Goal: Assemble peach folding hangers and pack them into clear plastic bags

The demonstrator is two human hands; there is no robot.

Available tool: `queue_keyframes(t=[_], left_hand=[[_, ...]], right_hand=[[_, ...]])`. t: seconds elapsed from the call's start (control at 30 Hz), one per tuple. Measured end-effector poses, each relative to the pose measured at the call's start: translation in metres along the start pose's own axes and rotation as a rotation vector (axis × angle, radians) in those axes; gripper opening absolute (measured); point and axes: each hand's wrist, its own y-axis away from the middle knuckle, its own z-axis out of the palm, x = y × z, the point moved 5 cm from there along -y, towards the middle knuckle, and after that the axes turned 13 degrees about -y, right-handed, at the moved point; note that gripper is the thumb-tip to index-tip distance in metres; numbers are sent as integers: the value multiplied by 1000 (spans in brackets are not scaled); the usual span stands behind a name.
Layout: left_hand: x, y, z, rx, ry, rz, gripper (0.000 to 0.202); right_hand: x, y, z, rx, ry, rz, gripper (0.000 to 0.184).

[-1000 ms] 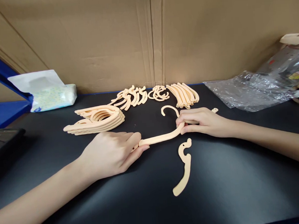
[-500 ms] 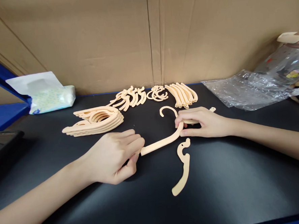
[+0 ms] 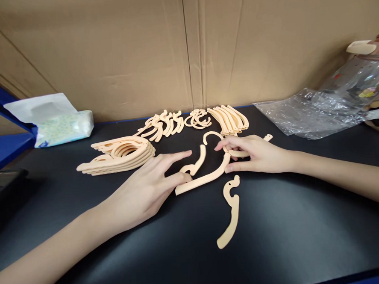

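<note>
Straddling the joint of a hanger frame [image 3: 207,179] at the middle of the frame, the right hand [image 3: 261,152] has its thumb against the left bar and its fingertips near the hook [image 3: 212,135]; how firmly they pinch, I cannot tell. The left hand [image 3: 141,188] is spread, index finger extended, the lower digit touching or just over a short notched piece [image 3: 199,160]. Hook and two bars appear to be together, so this hanger looks roughly half made. That notched piece shows no clear join to the bar, and a second notched piece [image 3: 233,216] lies loose at lower centre; both seem left to fit. At centre left, a stack of folded hangers [image 3: 123,165] looks finished. Plenty seems to be left: at upper centre lie more short pieces [image 3: 166,125], spare hooks [image 3: 199,127] and long bars [image 3: 229,120], all apparently unjoined.
</note>
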Motion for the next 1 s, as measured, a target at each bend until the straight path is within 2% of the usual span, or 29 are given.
queue_keyframes(t=[0.2, 0.33, 0.47, 0.73, 1.0], left_hand=[[-2, -1, 1, 22, 216, -43, 29], [-2, -2, -3, 26, 266, -53, 33], [-1, -2, -4, 15, 243, -50, 25], [0, -4, 0, 22, 93, 22, 30], [-1, -5, -4, 63, 39, -13, 25]], right_hand=[[1, 0, 0, 15, -18, 2, 49], [1, 0, 0, 24, -13, -8, 49], [1, 1, 0, 10, 4, -9, 45], [-4, 2, 0, -33, 29, -59, 32], [-12, 2, 1, -65, 41, -133, 24]])
